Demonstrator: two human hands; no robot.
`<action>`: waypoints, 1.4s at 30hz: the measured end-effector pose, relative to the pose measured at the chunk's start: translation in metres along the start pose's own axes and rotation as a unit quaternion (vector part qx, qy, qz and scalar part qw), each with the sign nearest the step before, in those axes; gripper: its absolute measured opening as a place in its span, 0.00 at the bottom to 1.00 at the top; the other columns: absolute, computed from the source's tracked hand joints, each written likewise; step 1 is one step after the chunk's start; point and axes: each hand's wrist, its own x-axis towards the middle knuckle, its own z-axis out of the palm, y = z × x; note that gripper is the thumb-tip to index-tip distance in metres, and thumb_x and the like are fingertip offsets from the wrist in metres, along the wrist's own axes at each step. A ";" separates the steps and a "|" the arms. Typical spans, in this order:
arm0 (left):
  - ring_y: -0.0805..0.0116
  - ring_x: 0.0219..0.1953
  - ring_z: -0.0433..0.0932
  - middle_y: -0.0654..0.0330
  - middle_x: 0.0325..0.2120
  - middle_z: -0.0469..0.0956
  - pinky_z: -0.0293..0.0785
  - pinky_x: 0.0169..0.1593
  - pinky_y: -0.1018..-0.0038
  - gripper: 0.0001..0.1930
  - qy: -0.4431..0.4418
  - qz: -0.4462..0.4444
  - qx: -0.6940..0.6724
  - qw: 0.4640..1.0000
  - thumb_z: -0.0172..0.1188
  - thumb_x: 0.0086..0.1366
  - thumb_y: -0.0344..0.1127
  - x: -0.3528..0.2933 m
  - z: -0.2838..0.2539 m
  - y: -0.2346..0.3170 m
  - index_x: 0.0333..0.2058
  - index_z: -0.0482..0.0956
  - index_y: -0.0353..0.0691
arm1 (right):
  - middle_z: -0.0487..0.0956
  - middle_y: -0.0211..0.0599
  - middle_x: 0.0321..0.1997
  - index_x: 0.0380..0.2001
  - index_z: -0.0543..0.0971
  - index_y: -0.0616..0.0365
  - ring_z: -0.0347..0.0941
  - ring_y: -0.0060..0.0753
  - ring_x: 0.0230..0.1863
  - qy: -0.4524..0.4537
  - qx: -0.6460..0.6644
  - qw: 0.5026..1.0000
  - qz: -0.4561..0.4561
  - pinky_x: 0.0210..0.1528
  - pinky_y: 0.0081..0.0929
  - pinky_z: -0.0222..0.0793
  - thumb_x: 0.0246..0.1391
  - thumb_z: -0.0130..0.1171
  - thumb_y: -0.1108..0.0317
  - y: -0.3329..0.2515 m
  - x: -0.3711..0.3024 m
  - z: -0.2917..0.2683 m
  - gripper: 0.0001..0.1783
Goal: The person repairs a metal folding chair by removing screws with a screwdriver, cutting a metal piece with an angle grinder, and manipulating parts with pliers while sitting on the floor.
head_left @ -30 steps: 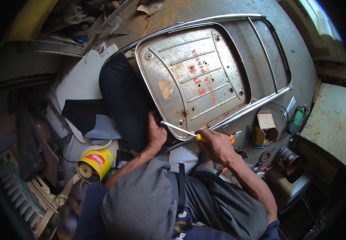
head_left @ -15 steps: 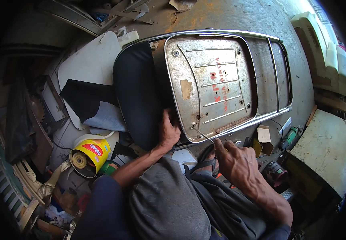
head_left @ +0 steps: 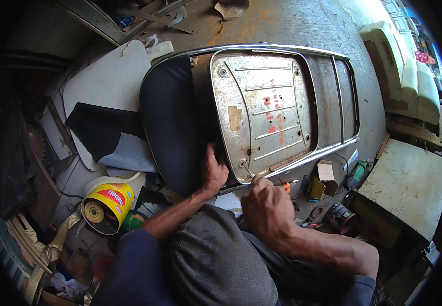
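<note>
1. Two changes over the last second: first, a shift of the screwdriver (head_left: 249, 172) from across the raised rim (head_left: 244, 182), tip beside the left hand (head_left: 215, 172), to the corner fixing (head_left: 243, 163) of the metal seat pan (head_left: 262, 117); then, over the last half second, a move of the right hand (head_left: 268, 204) inward, nearer to that rim.
2. Meaning for the work: probably lined up with the fixing now, tip at or in the recess. Cannot tell about any turning.
3. Right: closed firmly round the screwdriver's handle, with only a short stretch of shaft on show.
4. Left: set in the gap between pan and black cushion (head_left: 167, 117), fingers partly in shadow. Cannot tell whether gripping or merely bracing.
5. Place of the pan: lying within the chromed frame (head_left: 328, 149), ahead of both hands, cushion along its left side.
6. Around, to the right: orange-handled tool (head_left: 286, 187) just beyond the fist, open cardboard box (head_left: 326, 171), green power tool (head_left: 356, 174). To the left: yellow tin (head_left: 114, 196) with a round disc (head_left: 94, 211) inside, black cloth (head_left: 103, 120) partly over a white panel (head_left: 103, 86).
7. In the way: raised rim between fist and fixing, probably limiting low angles; cushion close against the left wrist.
</note>
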 end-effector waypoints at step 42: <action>0.59 0.65 0.68 0.53 0.61 0.72 0.59 0.70 0.60 0.28 -0.260 -0.282 -0.504 0.774 0.59 0.71 0.39 -0.003 -0.023 0.025 0.64 0.65 0.32 | 0.81 0.56 0.29 0.33 0.79 0.63 0.80 0.58 0.32 0.134 0.257 0.956 0.046 0.35 0.50 0.75 0.56 0.52 0.70 0.097 -0.043 0.045 0.09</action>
